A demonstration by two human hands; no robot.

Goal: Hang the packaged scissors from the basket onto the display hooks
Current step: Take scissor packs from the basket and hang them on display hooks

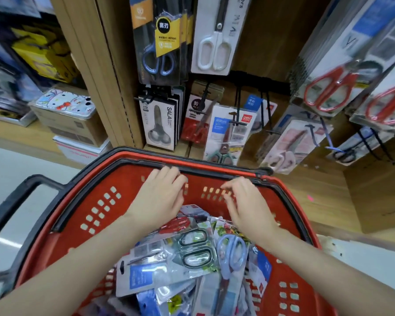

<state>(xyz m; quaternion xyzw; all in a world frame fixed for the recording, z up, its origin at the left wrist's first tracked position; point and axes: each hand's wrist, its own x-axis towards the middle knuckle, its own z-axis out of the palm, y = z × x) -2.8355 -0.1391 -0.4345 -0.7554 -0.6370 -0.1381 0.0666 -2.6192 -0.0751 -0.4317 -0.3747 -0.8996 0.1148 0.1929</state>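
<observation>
Head view, item one: red perforated plastic basket with black rim and handle (105,201), close in front of the person, filled with a loose pile of packaged scissors

Item two: left hand (162,195) and right hand (244,201), both over the far end of the basket just inside its rim; fingers loosely curled and relaxed, grasping nothing; contact with the basket wall cannot be told

Item three: red-handled scissors in clear packaging (176,224), directly under the left hand's heel, the nearest pack to it

Item four: black-handled scissors on a printed card (194,249), between the forearms, long axis crosswise, handles to the right

Item five: pale blue-handled scissors in a pack (232,254), below the right wrist, long axis running toward the person, handles at the far end

Item six: black wire display hooks (268,115) on the wooden shelf panel beyond the far rim, some bare, others carrying carded scissors

Judgement: every pack lies below and behind the fingertips, so either hand must drop and draw back to take one
</observation>
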